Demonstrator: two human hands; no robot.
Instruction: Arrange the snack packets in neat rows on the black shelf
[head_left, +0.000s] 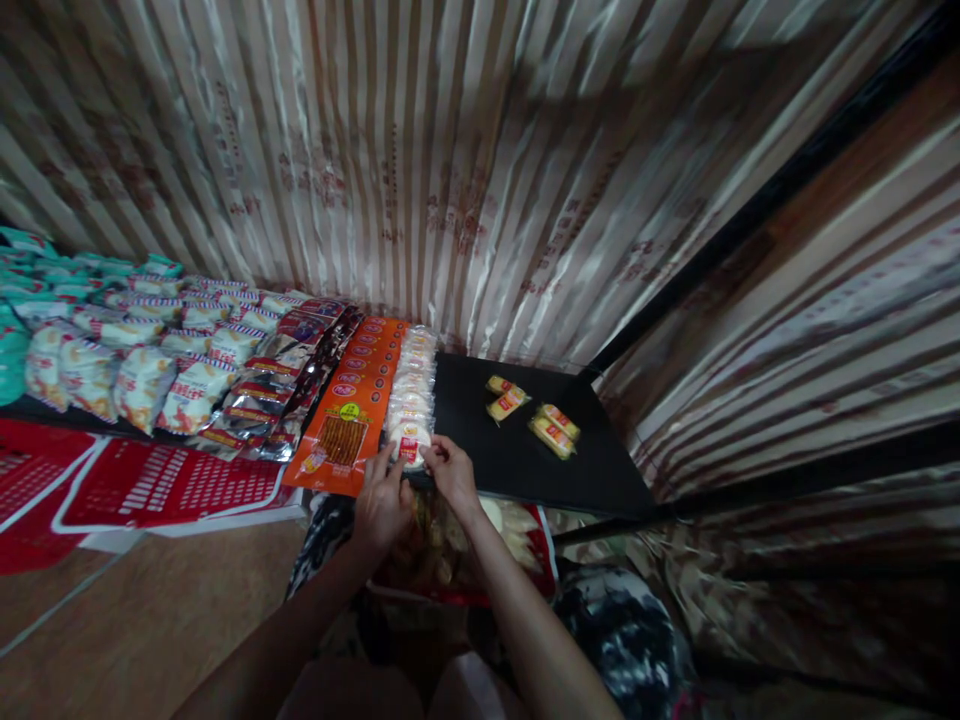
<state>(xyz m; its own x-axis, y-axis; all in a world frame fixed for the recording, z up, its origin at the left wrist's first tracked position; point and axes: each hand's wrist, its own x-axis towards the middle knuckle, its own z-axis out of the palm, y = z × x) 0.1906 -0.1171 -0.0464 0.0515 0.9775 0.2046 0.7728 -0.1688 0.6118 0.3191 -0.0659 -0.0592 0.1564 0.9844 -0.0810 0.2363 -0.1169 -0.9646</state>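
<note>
A row of clear snack packets with pale round cakes runs back along a black shelf. My left hand and my right hand both pinch the front packet of that row at the shelf's near edge. Left of the row lies a line of orange flat packets. Two pairs of small yellow snack packets lie loose on the bare black surface to the right.
Further left are dark red packets, white puffed bags and teal packets. Red crates stand below the shelf. A bag of more packets sits under my hands. Striped sheeting walls the back and right.
</note>
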